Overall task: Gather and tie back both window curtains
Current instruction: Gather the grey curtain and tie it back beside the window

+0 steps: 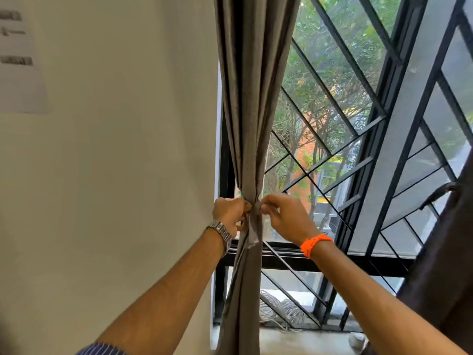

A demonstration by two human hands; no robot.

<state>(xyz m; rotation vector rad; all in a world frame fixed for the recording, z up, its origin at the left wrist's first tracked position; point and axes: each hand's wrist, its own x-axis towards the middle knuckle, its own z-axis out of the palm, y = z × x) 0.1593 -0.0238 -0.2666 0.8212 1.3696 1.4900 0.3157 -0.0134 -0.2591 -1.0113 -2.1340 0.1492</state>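
Against the barred window, our grey curtain hangs gathered at centre, its tie strip pinched by curled fingers of our left hand at nine o'clock and right hand at three, pulling outward, we judge, to cinch the knot.

I counted two curtains at the one window: one grey curtain and one dark curtain. There was one fabric tie, with two hands on it, my left hand and my right hand. I wore one metal watch and one orange wristband, and one striped sleeve showed. One sheet of paper hung on the wall, and one bundle of white cord lay below.
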